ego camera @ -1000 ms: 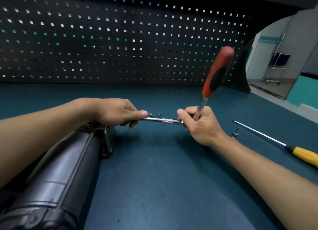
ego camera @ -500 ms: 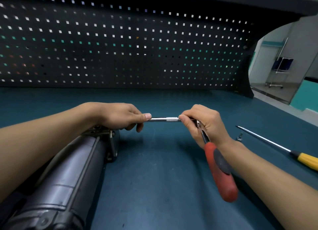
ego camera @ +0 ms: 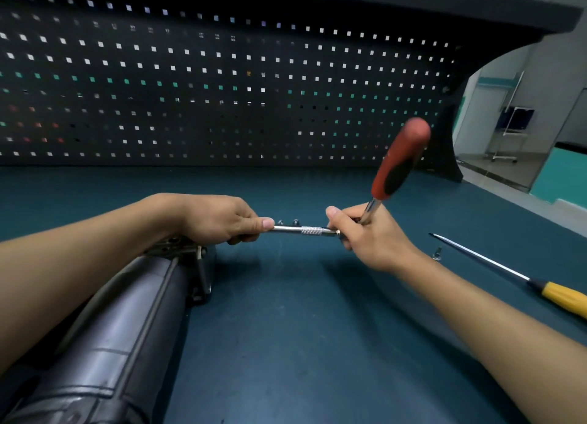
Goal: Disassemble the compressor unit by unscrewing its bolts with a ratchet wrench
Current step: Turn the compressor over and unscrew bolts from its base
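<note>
Ratchet (ego camera: pixel 401 160) head hidden in right hand (ego camera: pixel 371 236), bar (ego camera: pixel 305 230) end hidden in left hand (ego camera: pixel 222 220), compressor (ego camera: pixel 120 328) and screwdriver (ego camera: pixel 565 298) cut by edges

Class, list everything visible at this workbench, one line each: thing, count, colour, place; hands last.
Cylindrical metal compressor unit: one, dark grey, lower left.
Ratchet wrench with moulded handle: one, red and black, raised above right hand.
Knurled steel extension bar: one, silver, level between the hands.
Small loose bolts: two, dark, behind the bar.
Screwdriver with long shaft: one, yellow handle, lying right.
Small metal piece: one, silver, beside screwdriver shaft.
Perforated pegboard: one, black, behind bench.
Bench top: one, teal, foreground.
Left hand: one, grips bar's left end.
Right hand: one, grips wrench near its head.
</note>
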A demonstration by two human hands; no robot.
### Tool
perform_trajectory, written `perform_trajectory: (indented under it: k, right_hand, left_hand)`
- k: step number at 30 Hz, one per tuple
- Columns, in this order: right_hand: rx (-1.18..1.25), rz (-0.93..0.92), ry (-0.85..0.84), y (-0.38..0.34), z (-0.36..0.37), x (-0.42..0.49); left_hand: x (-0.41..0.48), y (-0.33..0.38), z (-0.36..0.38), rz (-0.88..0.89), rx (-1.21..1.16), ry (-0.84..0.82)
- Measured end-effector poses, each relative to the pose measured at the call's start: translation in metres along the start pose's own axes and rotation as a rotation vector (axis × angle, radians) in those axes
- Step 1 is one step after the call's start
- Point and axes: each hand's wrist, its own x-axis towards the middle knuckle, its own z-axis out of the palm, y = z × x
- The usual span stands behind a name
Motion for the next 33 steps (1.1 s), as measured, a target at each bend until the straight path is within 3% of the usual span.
perform_trajectory:
  k: [9,14,21,25,33]
  right_hand:
    - [0.362,0.581,-0.087,-0.015,-0.003,0.009]
    - [0.561,0.766,-0.175,-0.018,-0.005,0.01]
    - [0.74,0.883,-0.329,-0.017,-0.008,0.009]
    - [0.848,0.936,-0.329,-0.016,-0.01,0.007]
    - [0.723,0.838,-0.26,-0.016,-0.005,0.007]
  left_hand:
    - [0.0,-0.002,0.0,0.014,-0.001,-0.018]
    - [0.002,-0.004,0.0,0.018,-0.033,-0.025]
    - [0.002,-0.002,0.0,-0.001,-0.026,-0.019]
    - [0.001,0.0,0.001,-0.015,-0.032,-0.011]
    - [0.0,-0.003,0.002,-0.068,-0.037,0.024]
